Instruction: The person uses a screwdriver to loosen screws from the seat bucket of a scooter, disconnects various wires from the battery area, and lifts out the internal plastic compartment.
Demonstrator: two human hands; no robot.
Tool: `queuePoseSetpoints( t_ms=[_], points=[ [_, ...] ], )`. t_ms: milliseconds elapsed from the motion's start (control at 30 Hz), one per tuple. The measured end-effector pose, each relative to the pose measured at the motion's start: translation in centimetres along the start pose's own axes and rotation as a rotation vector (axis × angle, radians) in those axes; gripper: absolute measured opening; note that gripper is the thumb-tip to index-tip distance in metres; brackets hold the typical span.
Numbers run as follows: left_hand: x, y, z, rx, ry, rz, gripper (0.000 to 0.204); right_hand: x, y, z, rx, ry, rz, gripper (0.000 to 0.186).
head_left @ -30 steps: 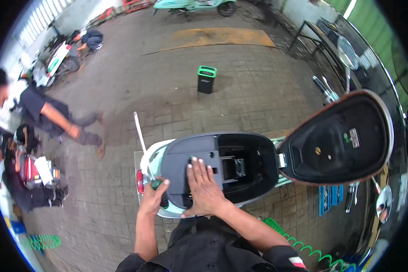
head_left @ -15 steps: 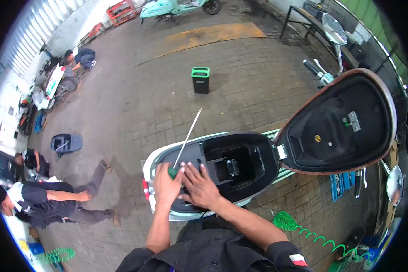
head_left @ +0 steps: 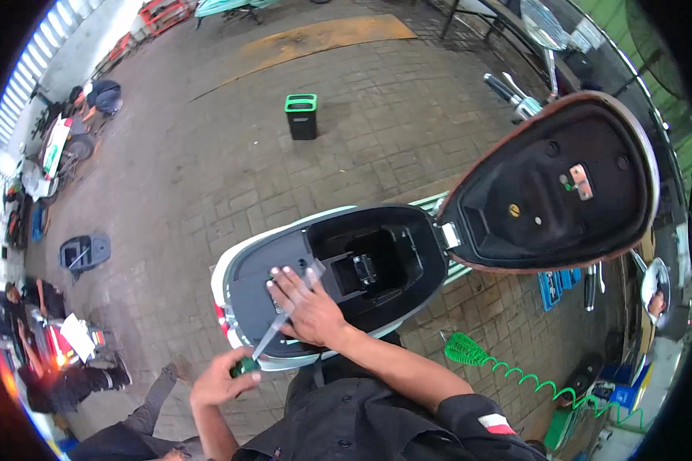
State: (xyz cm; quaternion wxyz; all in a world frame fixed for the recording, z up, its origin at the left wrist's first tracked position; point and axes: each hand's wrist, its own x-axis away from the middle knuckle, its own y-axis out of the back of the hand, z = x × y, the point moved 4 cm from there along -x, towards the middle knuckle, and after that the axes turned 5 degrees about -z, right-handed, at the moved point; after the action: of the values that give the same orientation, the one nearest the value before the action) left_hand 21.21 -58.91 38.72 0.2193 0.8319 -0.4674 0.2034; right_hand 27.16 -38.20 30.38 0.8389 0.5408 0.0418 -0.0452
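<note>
A screwdriver (head_left: 245, 366) with a green handle is held in my left hand (head_left: 217, 378), whose fingers are closed round it, beside the scooter's rear left edge. Its long shaft is smeared by motion and slants up toward my right hand (head_left: 309, 313). My right hand lies flat, fingers stretched, on the dark grey rear panel of the underseat storage box (head_left: 265, 265). Whether the shaft touches that hand I cannot tell. The deep part of the box holds a small black fitting (head_left: 364, 269). To the right, the brown-edged seat (head_left: 550, 192) is tipped up on its hinge (head_left: 450, 235).
A black bin (head_left: 302, 123) with a green rim stands on the paved floor beyond the scooter. A green coiled air hose (head_left: 507, 367) and a blue tool case (head_left: 553, 288) lie at the right. People (head_left: 61, 376) and another scooter (head_left: 54, 146) are at the left.
My left hand has drawn back toward me and to the left with the screwdriver, away from the rear panel. My right hand stays on the panel. The whole view has shifted slightly.
</note>
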Motion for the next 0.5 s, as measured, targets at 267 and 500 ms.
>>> queuePoseSetpoints(
  t_ms=[267,500],
  points=[
    [9.5,3.3,12.9,0.659,0.190,-0.482,0.034,-0.2,-0.4,0.6,0.062,0.034,-0.008,0.085],
    [5.0,-2.4,21.1,0.549,0.244,-0.777,0.047,-1.0,-0.9,1.2,0.095,0.036,0.053,0.086]
  ],
)
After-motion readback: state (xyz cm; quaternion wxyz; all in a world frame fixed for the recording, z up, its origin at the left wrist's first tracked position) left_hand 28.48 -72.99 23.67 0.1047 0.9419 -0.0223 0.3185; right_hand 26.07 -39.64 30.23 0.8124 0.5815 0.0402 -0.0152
